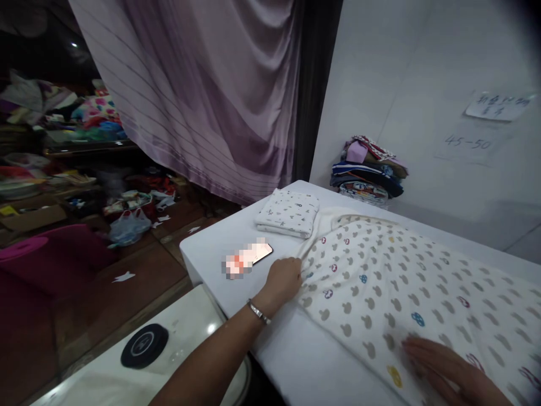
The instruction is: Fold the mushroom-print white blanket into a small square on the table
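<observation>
nearest the head camera, the right hand (448, 366) lies low over the spread cloth (380, 270), palm down, its fingers stretched out close together and holding nothing that shows. it is slightly blurred, so whether it presses on the cloth or hovers just above, i cannot tell. ahead and to its left, the left hand (285, 279), with a bracelet (258, 312) at the wrist, is curled narrow at the cloth's left edge; it seems to grip that edge, though its fingertips are hidden.

the cloth, with its small animal print, reaches from the left hand across to the right hand and past it, flat on the white worktop (274, 344) apart from some soft creases close to the left hand. to my mind, smoothing works best here if the left hand anchors the edge without tugging, while the right hand strokes lightly away from it, palm level, so the creases run out toward the free side. too hard a pull at the left hand could skew the edge.

just beyond the left hand sits a folded cloth (287, 214), near the spread one; it would be wise not to drag it along. to the left hand's left lies a phone (262, 255), close enough for a knuckle or sleeve to nudge, so a low, short sweep on that side seems safer. left of the left forearm rests a black round thing (145, 345), well apart from the cloth. far ahead of both hands, a pile of clothes (367, 169) stands by the wall (376, 84).
</observation>
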`<state>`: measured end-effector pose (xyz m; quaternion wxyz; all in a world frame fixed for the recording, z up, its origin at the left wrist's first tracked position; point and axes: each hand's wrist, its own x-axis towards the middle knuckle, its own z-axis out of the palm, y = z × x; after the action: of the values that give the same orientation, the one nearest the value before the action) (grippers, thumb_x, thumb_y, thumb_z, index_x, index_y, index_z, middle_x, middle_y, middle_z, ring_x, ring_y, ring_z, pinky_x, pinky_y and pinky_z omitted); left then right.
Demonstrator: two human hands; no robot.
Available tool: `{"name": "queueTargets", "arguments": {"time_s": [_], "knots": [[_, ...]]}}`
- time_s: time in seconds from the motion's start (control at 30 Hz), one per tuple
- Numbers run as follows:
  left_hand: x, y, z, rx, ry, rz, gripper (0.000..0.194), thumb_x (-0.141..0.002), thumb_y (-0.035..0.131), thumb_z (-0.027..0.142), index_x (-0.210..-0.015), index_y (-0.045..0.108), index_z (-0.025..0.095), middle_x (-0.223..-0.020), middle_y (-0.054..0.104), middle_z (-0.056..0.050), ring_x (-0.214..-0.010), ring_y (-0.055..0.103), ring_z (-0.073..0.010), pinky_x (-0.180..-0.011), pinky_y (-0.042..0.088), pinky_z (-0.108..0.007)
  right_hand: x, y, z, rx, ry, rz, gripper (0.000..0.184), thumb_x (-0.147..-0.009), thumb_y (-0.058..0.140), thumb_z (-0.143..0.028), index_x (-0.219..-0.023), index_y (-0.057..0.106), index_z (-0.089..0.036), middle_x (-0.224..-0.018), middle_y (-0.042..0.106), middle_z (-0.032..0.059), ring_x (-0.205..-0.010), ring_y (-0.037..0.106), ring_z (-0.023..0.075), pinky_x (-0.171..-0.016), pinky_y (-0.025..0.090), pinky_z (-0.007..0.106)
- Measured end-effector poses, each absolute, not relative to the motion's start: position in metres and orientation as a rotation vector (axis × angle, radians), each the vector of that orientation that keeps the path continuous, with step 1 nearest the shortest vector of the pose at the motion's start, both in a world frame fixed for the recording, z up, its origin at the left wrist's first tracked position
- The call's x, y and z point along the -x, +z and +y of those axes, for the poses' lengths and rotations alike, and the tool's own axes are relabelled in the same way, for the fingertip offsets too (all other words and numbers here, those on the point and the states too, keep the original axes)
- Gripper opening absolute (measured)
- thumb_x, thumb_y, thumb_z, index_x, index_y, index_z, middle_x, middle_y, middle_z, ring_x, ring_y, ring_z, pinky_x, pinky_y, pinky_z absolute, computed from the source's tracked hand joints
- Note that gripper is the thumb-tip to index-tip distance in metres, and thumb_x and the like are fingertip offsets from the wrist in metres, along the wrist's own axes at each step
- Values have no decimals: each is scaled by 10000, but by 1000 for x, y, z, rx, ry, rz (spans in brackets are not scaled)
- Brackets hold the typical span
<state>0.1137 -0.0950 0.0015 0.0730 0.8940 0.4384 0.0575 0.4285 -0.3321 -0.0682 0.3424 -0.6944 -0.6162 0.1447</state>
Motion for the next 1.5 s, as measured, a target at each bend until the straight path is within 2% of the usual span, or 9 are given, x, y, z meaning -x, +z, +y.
{"name": "queueTargets", "arguments": {"time_s": [0.1, 0.3, 0.47, 0.6, 0.73, 0.83, 1.03, 1.37, 1.5], "knots": [[-116, -13, -95, -2759, 230, 1234, 106, -831, 456, 129, -883, 531, 182, -842, 614, -57, -814, 580, -209, -760, 390, -334, -424, -34, -279, 1891, 504, -1735, 272, -793, 538, -478, -1011, 699, -455, -1149, 649, -7, -1095, 581, 284, -976, 468, 426], [-118, -32, -98, -2890, 659, 981, 165, -826, 434, 35, -823, 514, 179, -868, 578, -49, -811, 513, -184, -753, 386, -317, -419, 30, -135, 1866, 424, -1758, 365, -861, 451, -438, -1030, 710, -244, -1111, 672, 62, -1014, 615, 257, -854, 513, 359], [-116, -33, -98, -2812, 878, 838, 281, -798, 431, -1, -961, 551, 195, -898, 596, -34, -805, 522, -169, -713, 402, -291, -427, 26, -19, 2162, 250, -1718, 387, -861, 443, -218, -1202, 625, -188, -988, 708, 48, -829, 655, 191, -764, 501, 273], [-114, -33, -94, -2767, 967, 734, 308, -808, 421, 25, -1031, 550, 195, -939, 622, -43, -821, 550, -169, -698, 410, -293, -430, 2, 39, 2260, 276, -1718, 468, -744, 569, -105, -1200, 631, -188, -959, 705, 87, -849, 651, 233, -736, 487, 294], [-113, -32, -91, -2729, 991, 696, 309, -818, 408, 41, -1039, 558, 197, -949, 643, -48, -815, 569, -173, -690, 410, -309, -437, -15, 68, 2313, 347, -1634, 322, -628, 662, -61, -908, 727, -206, -831, 701, 79, -863, 647, 259, -712, 482, 305], [-112, -31, -90, -2705, 971, 688, 318, -806, 426, 50, -1051, 558, 203, -936, 650, -45, -807, 574, -179, -689, 412, -321, -448, -14, 84, 2271, 409, -1536, 123, -687, 669, -111, -784, 696, -181, -741, 682, 56, -747, 647, 187, -656, 490, 268], [-107, -36, -81, -2608, 1156, 1016, 261, -848, 455, 127, -1084, 545, 196, -915, 649, -56, -800, 578, -187, -698, 443, -326, -469, 7, 116, 2028, 421, -1215, 258, -876, 419, -154, -1042, 611, -110, -959, 680, 113, -674, 648, 121, -519, 485, 185], [-99, -37, -75, -2450, 975, 1482, 194, -914, 400, 233, -964, 587, 232, -814, 656, -2, -737, 603, -155, -639, 451, -277, -460, -23, 120, 1883, 564, -1122, 572, -826, 518, -173, -1381, 388, -125, -1116, 641, 129, -811, 660, 172, -551, 538, 218], [-99, -38, -73, -2445, 884, 1560, 195, -914, 385, 221, -898, 579, 225, -912, 658, -12, -852, 598, -168, -704, 461, -288, -454, -25, 119, 1943, 544, -1254, 598, -806, 521, -138, -1390, 396, -113, -1071, 657, 135, -768, 654, 183, -545, 525, 235]]}}
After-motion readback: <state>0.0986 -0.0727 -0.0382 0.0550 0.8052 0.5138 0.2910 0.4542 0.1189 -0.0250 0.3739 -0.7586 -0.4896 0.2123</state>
